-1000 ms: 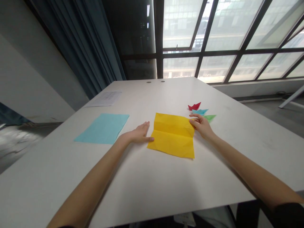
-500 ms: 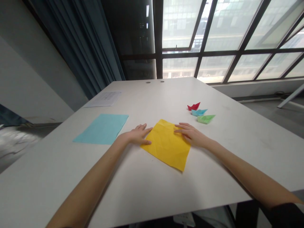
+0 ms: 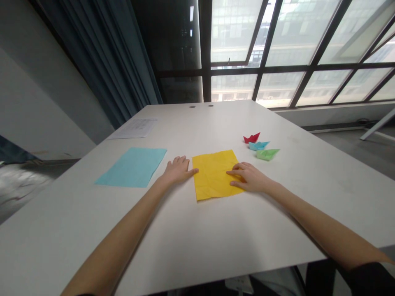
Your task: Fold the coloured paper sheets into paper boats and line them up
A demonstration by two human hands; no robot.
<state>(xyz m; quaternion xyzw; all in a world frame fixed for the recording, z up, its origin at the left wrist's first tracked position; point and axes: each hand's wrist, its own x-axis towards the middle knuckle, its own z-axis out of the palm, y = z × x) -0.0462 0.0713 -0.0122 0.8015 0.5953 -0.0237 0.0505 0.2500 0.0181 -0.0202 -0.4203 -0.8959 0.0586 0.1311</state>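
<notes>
A square sheet of yellow paper [image 3: 212, 176] lies on the white table in front of me, lightly creased, its near edge almost level. At its left edge is my left hand [image 3: 178, 169], open, with the thumb touching the paper and the other fingers on the table. My right hand [image 3: 249, 176] rests over the right side of the sheet, fingers apart, index finger and thumb reaching onto the paper. Part of the right edge is hidden beneath that hand.
Light blue paper [image 3: 132, 166] lies to the left, with a printed white sheet [image 3: 134, 128] behind it. Beyond my right hand stand a red paper boat [image 3: 252, 138], a blue paper boat [image 3: 258, 146] and a green paper boat [image 3: 267, 154]. The white table [image 3: 173, 242] ends near my body.
The yellow paper has turned from a slanted, diamond-like position to nearly square with me. My left hand has shifted slightly up and left; the right hand has stayed about where it was.
</notes>
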